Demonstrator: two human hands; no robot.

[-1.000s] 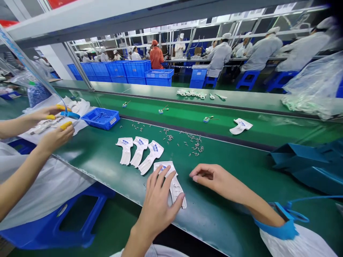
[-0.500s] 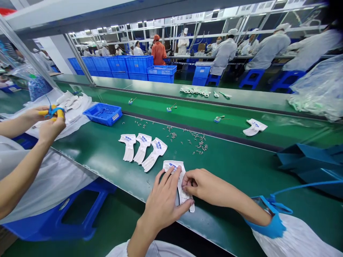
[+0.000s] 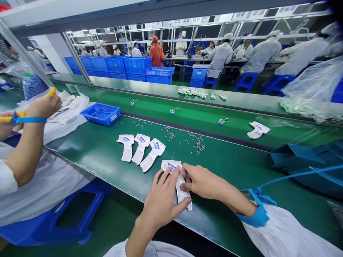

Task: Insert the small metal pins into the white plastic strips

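Note:
A white plastic part with blue print (image 3: 179, 185) lies near the front edge of the green table (image 3: 227, 171). My left hand (image 3: 162, 198) rests flat on it, fingers spread. My right hand (image 3: 199, 181) is curled with its fingertips pinched against the part's middle; whether they hold anything small is hidden. Three more white parts (image 3: 140, 151) lie in a row to the left. A scatter of small metal screws (image 3: 193, 141) lies beyond them.
A co-worker's hands (image 3: 40, 107) with yellow finger covers work at the left over a white sheet. A blue tray (image 3: 101, 114) sits beyond. Small pieces ride the green conveyor (image 3: 198, 114). A blue bin (image 3: 302, 160) stands at right. Workers sit behind.
My right hand came left from the bare table onto the white part and stays pinched there. The co-worker's hands moved apart, one rising. My left hand stayed on the part.

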